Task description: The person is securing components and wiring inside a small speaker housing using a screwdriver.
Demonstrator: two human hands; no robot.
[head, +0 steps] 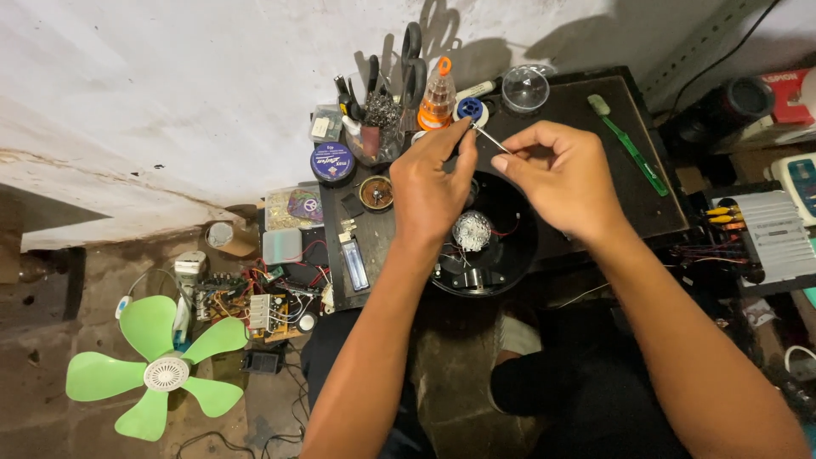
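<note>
Seen from above, two bare hands meet over a small dark bench (595,102) set against a white wall. The left hand (429,183) and right hand (565,174) each have thumb and forefinger pressed together, both pinching a thin silvery wire (491,139) stretched between them; the grip of each hand is tight on its end. The wire is held in the air just above a round black housing (510,246) that lies on the near edge of the bench, with a pale metal part (472,229) and red leads inside it. Behind the hands stand a cup of tools (378,119), an orange-capped bottle (438,98), a blue spool (470,109) and a clear round lid (524,87). A green toothbrush (629,144) lies to the right. On the floor to the left lie a green fan blade (157,370) and a circuit board (255,310).
</note>
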